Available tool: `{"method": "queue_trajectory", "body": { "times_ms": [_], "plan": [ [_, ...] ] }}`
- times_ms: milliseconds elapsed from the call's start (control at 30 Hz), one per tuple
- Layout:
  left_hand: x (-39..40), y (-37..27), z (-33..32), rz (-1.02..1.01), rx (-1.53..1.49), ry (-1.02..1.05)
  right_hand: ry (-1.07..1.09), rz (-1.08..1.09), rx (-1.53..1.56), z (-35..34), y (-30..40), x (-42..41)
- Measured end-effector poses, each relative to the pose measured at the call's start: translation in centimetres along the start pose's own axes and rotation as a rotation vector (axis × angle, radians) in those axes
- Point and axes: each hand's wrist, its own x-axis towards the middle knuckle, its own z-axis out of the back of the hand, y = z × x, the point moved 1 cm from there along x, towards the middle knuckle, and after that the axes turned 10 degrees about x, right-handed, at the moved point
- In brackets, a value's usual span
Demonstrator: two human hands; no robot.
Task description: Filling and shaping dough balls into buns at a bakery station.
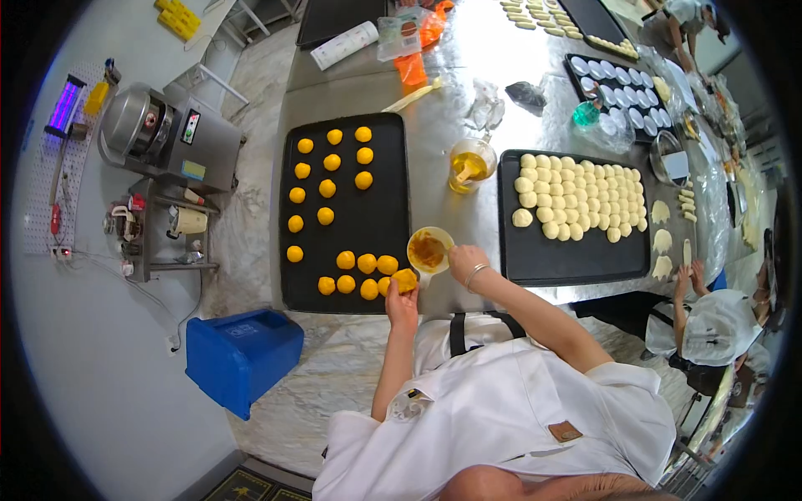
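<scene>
My left hand (402, 308) holds a yellow-orange dough piece (405, 280) at the near right corner of a black baking tray (369, 232). The piece looks less round than the yellow balls (346, 260) lying on that tray. Right beside it is a pale cup (428, 249) with brown paste smeared inside. My right hand (467, 263) is at the cup's right rim with its fingers curled; a tool between them cannot be made out. A second black tray (564, 257) to the right carries rows of pale dough balls (579, 194).
Behind the cup stands a clear jug (472, 164) of yellow liquid with a brush. Crumpled plastic (485, 103) and a paper roll (344, 45) lie farther back on the steel table. A blue bin (244, 357) is on the floor at left. A co-worker (714, 325) works at right.
</scene>
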Motion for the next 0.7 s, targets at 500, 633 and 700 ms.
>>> {"method": "queue_trajectory", "body": {
  "times_ms": [500, 633, 700],
  "plan": [
    [8.8, -3.1, -2.7, 0.076, -0.003, 0.140, -0.029, -0.015, 0.060, -3.1, 0.4, 1.5],
    [9.0, -3.5, -2.9, 0.091, 0.048, 0.147, 0.000, -0.012, 0.098, -2.9, 0.6, 1.1],
    [9.0, -3.7, -2.9, 0.097, 0.045, 0.161, 0.000, -0.015, 0.117, -2.9, 0.6, 0.9]
  ]
}}
